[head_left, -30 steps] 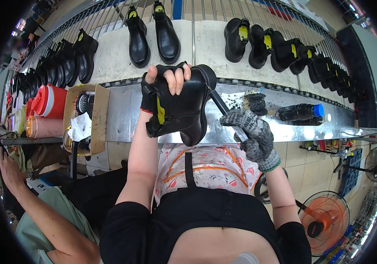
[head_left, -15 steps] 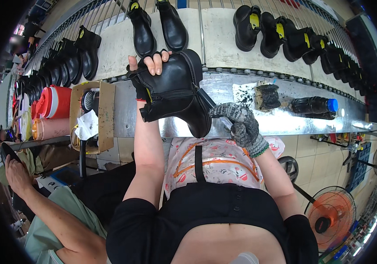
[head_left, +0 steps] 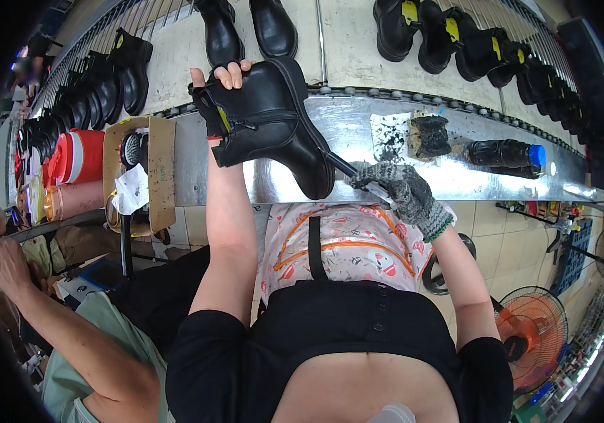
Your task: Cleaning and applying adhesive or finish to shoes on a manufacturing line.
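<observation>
A black ankle boot (head_left: 263, 116) with a side zip is raised above the metal bench, its toe pointing down toward me and its sole facing right. My left hand (head_left: 226, 76) grips it from the far side; fingertips show over the upper, and the rest is hidden behind the boot. My right hand (head_left: 404, 192), in a grey knitted glove, is closed around a slim tool (head_left: 344, 166) with a black front part and a pale handle. The tool's black end meets the sole edge near the forefoot; its exact kind is not clear.
Black boots (head_left: 460, 49) stand in rows on the conveyor (head_left: 348, 49) beyond the bench (head_left: 274, 185). A dark-stained sponge block (head_left: 429, 135), a bottle with a blue cap (head_left: 503, 154) and a cardboard box (head_left: 162, 176) rest on the bench. A co-worker's arm (head_left: 80, 331) is at left.
The boot has tilted, showing more of its zip side. The tool's contact has slid along the sole edge toward the toe. The co-worker's hand has moved left and up.
</observation>
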Action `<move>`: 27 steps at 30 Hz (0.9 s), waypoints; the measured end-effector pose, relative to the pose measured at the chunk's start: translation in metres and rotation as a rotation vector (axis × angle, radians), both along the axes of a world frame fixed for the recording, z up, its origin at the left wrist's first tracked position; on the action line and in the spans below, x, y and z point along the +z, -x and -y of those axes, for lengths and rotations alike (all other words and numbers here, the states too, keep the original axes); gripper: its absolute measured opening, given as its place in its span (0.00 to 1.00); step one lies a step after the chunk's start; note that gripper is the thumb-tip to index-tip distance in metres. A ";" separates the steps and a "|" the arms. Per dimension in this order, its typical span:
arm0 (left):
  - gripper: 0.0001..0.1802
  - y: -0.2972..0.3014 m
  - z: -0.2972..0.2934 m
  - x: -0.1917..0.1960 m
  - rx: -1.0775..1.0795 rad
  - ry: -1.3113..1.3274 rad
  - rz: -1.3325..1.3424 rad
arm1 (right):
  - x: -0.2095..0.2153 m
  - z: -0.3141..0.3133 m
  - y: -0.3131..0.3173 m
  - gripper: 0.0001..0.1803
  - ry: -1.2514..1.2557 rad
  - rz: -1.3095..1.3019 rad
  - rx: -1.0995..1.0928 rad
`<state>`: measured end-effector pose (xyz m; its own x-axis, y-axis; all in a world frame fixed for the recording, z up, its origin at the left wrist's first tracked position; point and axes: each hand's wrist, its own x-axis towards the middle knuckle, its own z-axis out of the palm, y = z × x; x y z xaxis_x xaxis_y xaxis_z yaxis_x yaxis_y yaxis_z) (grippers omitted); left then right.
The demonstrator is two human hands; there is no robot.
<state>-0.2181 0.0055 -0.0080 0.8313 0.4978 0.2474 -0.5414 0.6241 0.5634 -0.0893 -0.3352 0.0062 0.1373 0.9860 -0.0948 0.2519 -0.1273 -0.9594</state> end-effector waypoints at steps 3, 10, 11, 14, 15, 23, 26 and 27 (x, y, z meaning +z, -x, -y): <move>0.42 0.002 -0.006 -0.008 -0.017 -0.015 0.037 | 0.002 0.009 0.005 0.39 -0.025 -0.034 -0.042; 0.42 0.003 -0.023 -0.023 0.055 -0.083 -0.037 | -0.016 0.028 0.013 0.22 0.060 -0.155 -0.124; 0.42 0.003 -0.027 -0.026 0.076 -0.103 -0.065 | -0.020 0.031 0.015 0.20 0.049 -0.178 -0.143; 0.42 0.003 -0.039 -0.037 0.143 -0.132 -0.169 | -0.041 0.038 0.018 0.22 0.027 -0.315 -0.194; 0.42 0.003 -0.045 -0.041 0.162 -0.139 -0.215 | -0.048 0.041 0.018 0.25 0.019 -0.531 -0.212; 0.35 -0.024 -0.053 -0.095 0.753 -0.494 -0.858 | -0.082 0.035 0.015 0.50 0.187 -1.491 -0.743; 0.34 -0.018 -0.052 -0.098 0.818 -0.794 -0.890 | -0.068 0.036 0.016 0.49 0.132 -1.404 -0.718; 0.34 -0.014 -0.050 -0.095 0.803 -0.849 -0.905 | -0.063 0.037 0.014 0.49 0.159 -1.385 -0.753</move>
